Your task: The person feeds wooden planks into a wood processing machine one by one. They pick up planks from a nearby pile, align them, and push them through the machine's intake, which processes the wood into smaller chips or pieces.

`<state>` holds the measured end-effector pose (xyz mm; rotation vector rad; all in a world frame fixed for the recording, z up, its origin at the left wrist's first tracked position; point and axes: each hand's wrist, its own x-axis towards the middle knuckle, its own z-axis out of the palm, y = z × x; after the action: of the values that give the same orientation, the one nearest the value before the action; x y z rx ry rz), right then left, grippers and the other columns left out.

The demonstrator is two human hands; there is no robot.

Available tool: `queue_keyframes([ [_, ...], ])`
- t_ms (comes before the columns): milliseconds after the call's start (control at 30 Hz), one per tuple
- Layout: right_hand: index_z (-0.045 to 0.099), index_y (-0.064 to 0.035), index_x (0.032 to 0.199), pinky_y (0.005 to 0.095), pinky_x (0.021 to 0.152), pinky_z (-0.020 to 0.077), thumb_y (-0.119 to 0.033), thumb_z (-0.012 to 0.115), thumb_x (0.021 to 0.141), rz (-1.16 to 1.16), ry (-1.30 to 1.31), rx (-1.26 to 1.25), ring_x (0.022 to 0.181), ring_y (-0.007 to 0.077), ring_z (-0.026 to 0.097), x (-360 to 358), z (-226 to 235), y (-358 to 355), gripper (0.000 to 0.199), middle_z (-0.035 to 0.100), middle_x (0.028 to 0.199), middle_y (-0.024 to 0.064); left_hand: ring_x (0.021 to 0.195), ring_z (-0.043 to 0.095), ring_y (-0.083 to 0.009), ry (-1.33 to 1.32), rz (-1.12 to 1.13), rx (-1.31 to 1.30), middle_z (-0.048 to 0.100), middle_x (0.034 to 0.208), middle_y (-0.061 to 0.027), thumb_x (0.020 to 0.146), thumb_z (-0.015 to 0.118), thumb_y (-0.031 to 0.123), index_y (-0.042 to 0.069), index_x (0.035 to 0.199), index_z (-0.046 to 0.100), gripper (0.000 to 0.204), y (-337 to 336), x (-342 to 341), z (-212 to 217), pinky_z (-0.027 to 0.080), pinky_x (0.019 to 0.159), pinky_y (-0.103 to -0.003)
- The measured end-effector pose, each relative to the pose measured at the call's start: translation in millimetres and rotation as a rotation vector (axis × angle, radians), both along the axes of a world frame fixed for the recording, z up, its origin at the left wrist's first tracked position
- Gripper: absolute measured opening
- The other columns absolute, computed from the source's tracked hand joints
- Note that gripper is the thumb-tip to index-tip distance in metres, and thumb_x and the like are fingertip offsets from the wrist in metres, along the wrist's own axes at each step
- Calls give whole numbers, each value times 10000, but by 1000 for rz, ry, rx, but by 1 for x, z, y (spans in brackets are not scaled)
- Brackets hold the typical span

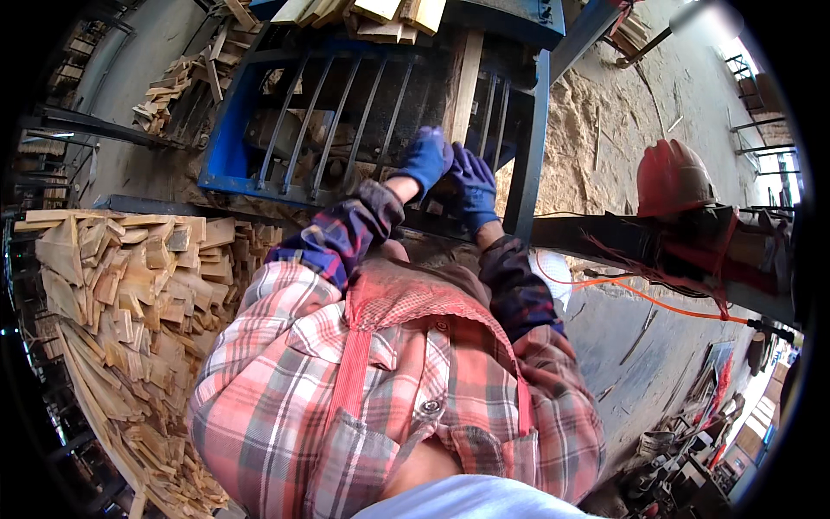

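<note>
A narrow wooden board (464, 82) lies lengthwise on a blue metal machine frame (226, 143), its far end running under the blue machine body. My left hand (424, 162), in a blue glove, is closed at the left side of the board's near end. Beside it, my right hand (474, 186), also in a blue glove, is closed over the near end. The two hands nearly touch, and they hide the board's tip and some of the fingers.
Metal bars (337, 121) cross the frame's opening. More boards (380, 10) lie on top of the machine. A big stack of wood pieces (138, 303) stands at left. A red hard hat (673, 177) rests on a dark beam (596, 238) at right, near an orange cable (666, 303).
</note>
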<state>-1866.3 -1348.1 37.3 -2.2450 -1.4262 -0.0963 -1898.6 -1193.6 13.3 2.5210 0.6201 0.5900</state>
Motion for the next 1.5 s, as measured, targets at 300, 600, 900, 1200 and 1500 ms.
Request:
queue_keyframes([
  [300,447,-135,1421,402,1088,354,-473,696,762,-124,20,-93,1316,280,451,118,-30,49,782,419,1480,122,1148,452,-358,204,63,584,474,1265,-180,760,655,444,44,1269,518,662,116,146,164,359,963,-515],
  [600,447,-40,1370,369,977,457,-320,584,941,-45,1448,897,1169,254,555,97,23,69,531,500,1363,143,1162,510,-376,266,-81,241,430,1400,-209,704,730,316,90,1350,479,729,11,8,149,461,936,-468],
  [900,558,-18,1118,318,614,514,-297,637,910,-145,1624,802,738,192,626,-23,11,65,357,636,902,92,983,667,-347,-255,146,-728,659,1085,-249,912,630,343,42,1297,524,500,-35,-129,30,514,824,-386],
  [1200,400,-104,1408,470,972,470,-413,822,614,126,209,38,1254,410,453,-98,53,31,950,404,1401,239,852,662,-356,-144,221,-745,676,957,-228,869,666,360,9,1131,618,441,20,-127,41,523,748,-401],
  [1500,423,-83,1417,440,1130,294,-500,699,731,23,11,-74,1347,364,399,-29,-12,79,849,416,1472,158,882,631,-418,267,266,-82,625,1017,-200,831,593,315,36,889,625,287,67,-42,17,511,766,-511],
])
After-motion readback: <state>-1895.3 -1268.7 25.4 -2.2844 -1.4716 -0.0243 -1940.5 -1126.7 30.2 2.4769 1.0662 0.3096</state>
